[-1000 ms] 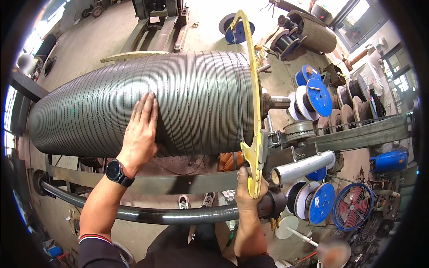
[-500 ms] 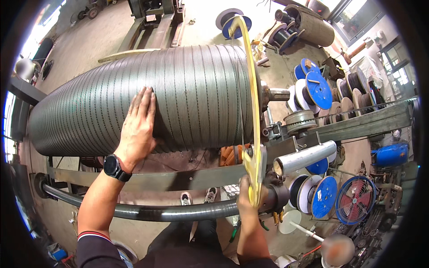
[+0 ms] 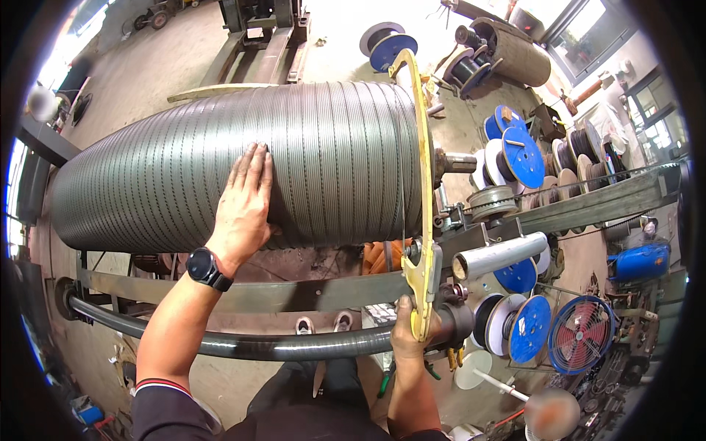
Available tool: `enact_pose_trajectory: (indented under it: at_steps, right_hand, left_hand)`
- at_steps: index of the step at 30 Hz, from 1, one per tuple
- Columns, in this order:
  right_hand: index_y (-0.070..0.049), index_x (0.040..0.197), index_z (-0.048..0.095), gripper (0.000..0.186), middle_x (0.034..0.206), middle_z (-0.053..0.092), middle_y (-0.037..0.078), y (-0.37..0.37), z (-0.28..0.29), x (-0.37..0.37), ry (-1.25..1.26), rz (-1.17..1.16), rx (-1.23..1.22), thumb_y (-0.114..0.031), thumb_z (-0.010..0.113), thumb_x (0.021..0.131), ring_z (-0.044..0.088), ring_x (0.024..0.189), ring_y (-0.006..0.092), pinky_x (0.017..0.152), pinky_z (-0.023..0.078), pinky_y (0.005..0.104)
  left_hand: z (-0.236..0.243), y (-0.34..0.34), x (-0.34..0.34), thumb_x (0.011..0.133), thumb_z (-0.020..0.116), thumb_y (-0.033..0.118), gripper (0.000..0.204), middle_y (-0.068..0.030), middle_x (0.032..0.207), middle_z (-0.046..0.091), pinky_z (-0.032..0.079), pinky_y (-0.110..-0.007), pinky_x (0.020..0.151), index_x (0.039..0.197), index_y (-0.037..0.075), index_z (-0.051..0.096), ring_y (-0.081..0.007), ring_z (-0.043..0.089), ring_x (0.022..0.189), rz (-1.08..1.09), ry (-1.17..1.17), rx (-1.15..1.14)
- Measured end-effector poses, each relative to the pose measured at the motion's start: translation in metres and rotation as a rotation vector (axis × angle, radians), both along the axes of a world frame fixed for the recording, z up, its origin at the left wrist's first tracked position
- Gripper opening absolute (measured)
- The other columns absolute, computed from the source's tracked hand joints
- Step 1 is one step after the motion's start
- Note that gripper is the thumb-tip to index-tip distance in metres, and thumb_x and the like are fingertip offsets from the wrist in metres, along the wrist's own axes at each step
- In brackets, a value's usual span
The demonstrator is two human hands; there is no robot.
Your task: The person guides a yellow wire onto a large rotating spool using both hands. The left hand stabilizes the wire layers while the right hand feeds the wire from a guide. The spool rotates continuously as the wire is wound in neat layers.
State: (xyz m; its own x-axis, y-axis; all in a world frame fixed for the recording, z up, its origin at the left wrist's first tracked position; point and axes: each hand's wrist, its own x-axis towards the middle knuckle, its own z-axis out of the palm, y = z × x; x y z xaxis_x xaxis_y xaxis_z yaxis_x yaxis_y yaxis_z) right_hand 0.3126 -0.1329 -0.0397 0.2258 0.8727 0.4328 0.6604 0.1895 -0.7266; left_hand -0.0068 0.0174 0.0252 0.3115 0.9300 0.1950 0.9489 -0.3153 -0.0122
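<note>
A large drum-shaped roll (image 3: 331,154) of tightly wound dark grey strands lies crosswise in front of me. My left hand (image 3: 248,202) rests on its near side, fingers stretched out and close together, with a black watch on the wrist. At the right end of the roll, my right hand (image 3: 409,331) grips the handle of a yellow-framed hacksaw (image 3: 425,162). The saw's frame points away from me. Its thin blade runs along the roll's right end; whether it touches the strands, I cannot tell.
A metal beam (image 3: 279,292) and a black curved bar (image 3: 294,347) pass between me and the roll. To the right are a metal tube (image 3: 500,255), blue-flanged spools (image 3: 529,328) and a fan (image 3: 582,331). Forklift-like forks (image 3: 268,55) stand beyond the roll.
The hacksaw's far end has come nearer to me, while my right hand keeps its grip. My left hand is slightly farther right on the roll. The whole view has shifted a little.
</note>
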Motion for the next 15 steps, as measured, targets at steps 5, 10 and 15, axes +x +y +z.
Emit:
enact_pose_trajectory:
  at_steps: [5, 10, 15]
  right_hand:
    - [0.003, 0.083, 0.067, 0.019, 0.064, 0.067, 0.01, 0.01, -0.013, 0.008, 0.143, -0.021, 0.01, -0.009, 0.068, 0.097, 0.066, 0.055, 0.0236, 0.055, 0.05, 0.0365]
    - [0.003, 0.085, 0.067, 0.021, 0.065, 0.067, 0.008, 0.018, -0.019, 0.007, 0.161, 0.04, 0.054, -0.012, 0.068, 0.1, 0.066, 0.057, 0.0206, 0.056, 0.051, 0.0346]
    - [0.003, 0.086, 0.067, 0.021, 0.066, 0.068, 0.008, 0.014, -0.015, 0.011, 0.156, 0.07, 0.036, -0.012, 0.066, 0.101, 0.066, 0.057, 0.021, 0.057, 0.051, 0.0339]
  left_hand:
    - [-0.003, 0.002, 0.012, 0.059, 0.095, 0.017, 0.121, -0.0267, 0.169, 0.027, 0.023, -0.047, 0.132, 0.158, -0.011, 0.031, -0.0405, 0.025, 0.159, 0.038, 0.057, 0.013]
    - [0.0, 0.002, 0.005, 0.058, 0.096, 0.017, 0.123, -0.0247, 0.169, 0.028, 0.023, -0.047, 0.132, 0.158, -0.011, 0.031, -0.0386, 0.025, 0.159, 0.071, 0.081, -0.001]
    - [-0.003, -0.002, 0.006, 0.057, 0.097, 0.02, 0.125, -0.0246, 0.17, 0.027, 0.024, -0.047, 0.132, 0.158, -0.011, 0.031, -0.0383, 0.025, 0.159, 0.069, 0.086, 0.008]
